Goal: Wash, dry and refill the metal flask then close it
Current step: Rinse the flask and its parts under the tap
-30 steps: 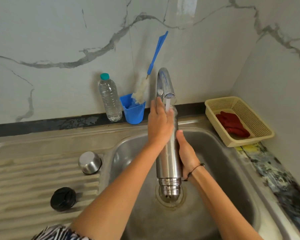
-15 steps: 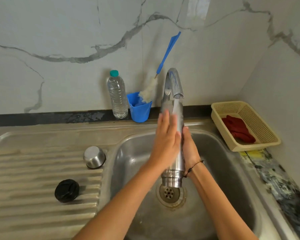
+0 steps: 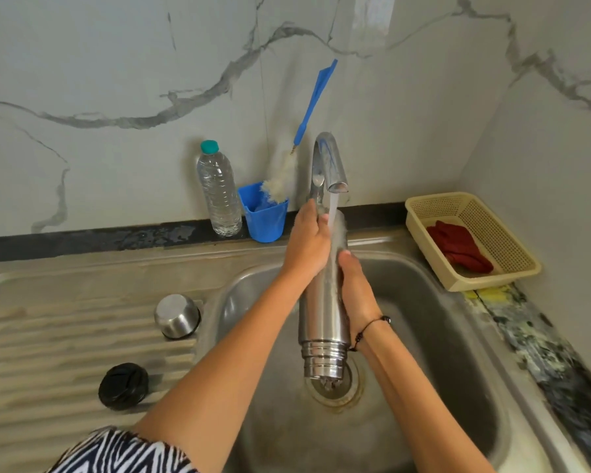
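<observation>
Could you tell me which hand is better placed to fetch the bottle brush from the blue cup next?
Left. The left hand is high on the flask, close to the bottle brush in the blue cup; the right hand grips the flask lower.
</observation>
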The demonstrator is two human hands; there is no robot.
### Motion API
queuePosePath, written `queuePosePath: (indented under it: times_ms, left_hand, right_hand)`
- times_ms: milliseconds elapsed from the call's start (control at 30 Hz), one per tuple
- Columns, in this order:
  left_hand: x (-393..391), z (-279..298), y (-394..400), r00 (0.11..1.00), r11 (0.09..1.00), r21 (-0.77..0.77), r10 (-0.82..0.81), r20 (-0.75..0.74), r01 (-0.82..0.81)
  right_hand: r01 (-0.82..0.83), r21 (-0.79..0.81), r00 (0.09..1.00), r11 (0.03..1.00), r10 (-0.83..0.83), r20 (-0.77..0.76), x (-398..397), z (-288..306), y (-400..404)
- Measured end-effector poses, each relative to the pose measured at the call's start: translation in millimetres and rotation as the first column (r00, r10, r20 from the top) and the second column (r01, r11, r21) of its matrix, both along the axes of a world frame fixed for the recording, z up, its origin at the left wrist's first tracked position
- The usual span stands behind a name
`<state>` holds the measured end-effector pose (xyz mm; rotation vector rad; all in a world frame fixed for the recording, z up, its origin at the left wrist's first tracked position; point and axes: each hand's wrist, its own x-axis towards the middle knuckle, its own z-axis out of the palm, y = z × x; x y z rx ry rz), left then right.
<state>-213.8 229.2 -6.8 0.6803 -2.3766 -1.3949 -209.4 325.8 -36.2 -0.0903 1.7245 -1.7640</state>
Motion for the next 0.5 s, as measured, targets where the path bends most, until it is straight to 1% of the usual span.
queuePosePath:
  times_ms: [67, 133, 200, 233, 333, 400, 433, 500]
  left_hand:
    - [16.2, -9.6, 8.3, 0.992, 0.991, -0.053, -0.124, -0.017, 0.123]
    - [43.0, -22.6, 23.3, 0.973, 0.968, -0.13, -0.223, -0.056, 0.214]
    - [72.6, -37.9, 41.8, 0.953, 0.946, -0.216, -0.273, -0.13, 0.242]
    - [82.8, -42.8, 47.9, 0.946, 0.945, -0.213, -0.284, -0.156, 0.248]
    - [76.7, -37.8, 42.7, 0.953, 0.961, -0.128, -0.262, -0.15, 0.244]
    - [57.2, -28.6, 30.9, 0.97, 0.971, -0.16, -0.2, -0.137, 0.177]
    - [45.4, -23.3, 22.3, 0.977, 0.979, -0.152, -0.159, -0.145, 0.137]
    - [26.1, -15.1, 8.6, 0.976, 0.991, -0.028, -0.133, -0.174, 0.13]
  right_hand:
    - [0.03, -0.026, 0.999, 0.999, -0.031, -0.011, -6.1, 2.0, -1.0]
    - [0.061, -0.04, 0.998, 0.997, -0.061, -0.011, -14.9, 8.2, 0.4]
    - [0.061, -0.051, 0.998, 0.997, -0.062, -0.007, -25.0, 12.1, 0.6]
    - [0.044, -0.064, 0.999, 0.997, -0.045, -0.005, -28.0, 14.0, 1.2]
    - [-0.009, -0.072, 1.0, 0.997, 0.009, 0.008, -25.2, 15.6, 1.3]
    - [-0.025, -0.03, 0.998, 0.999, 0.024, -0.054, -16.0, 15.6, 0.0]
    - [-0.012, -0.028, 0.996, 1.0, 0.01, -0.091, -10.6, 15.1, -1.3]
    - [0.017, -0.081, 0.991, 0.997, -0.027, -0.13, -3.3, 9.9, -2.3]
